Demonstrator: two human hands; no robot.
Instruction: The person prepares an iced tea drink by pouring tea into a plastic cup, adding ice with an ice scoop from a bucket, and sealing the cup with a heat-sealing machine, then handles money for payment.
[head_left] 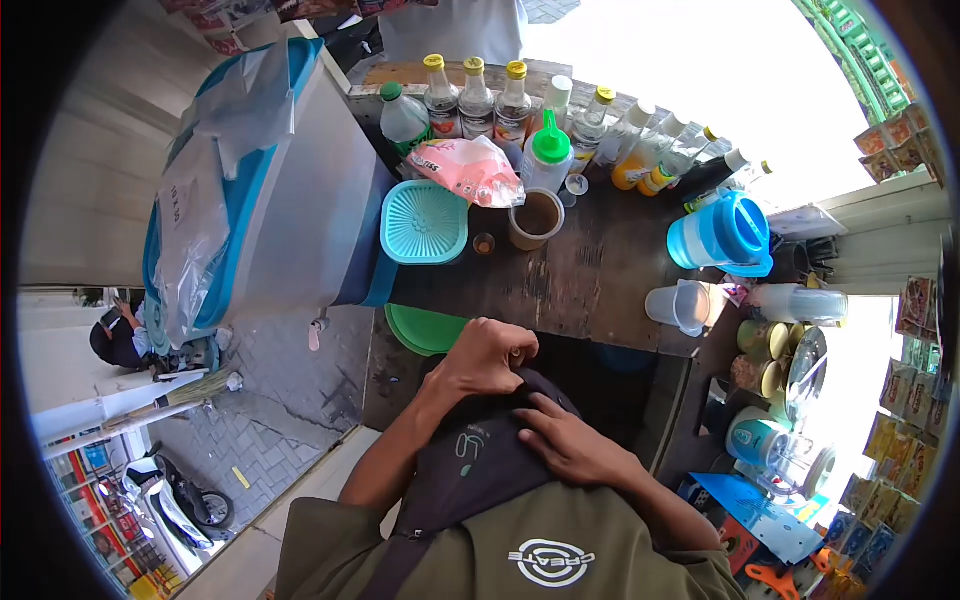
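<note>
The bag [480, 455] is black, the jug [722, 232] blue.

Person wears olive-green shirt [610, 535] with white logo [550, 563], black sling bag [478, 462].

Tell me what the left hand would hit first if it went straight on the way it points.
Probably the near edge of the wooden counter, just past the left hand on the black bag; farther along stands the cup of brown liquid. Depth is unclear from above.
</note>
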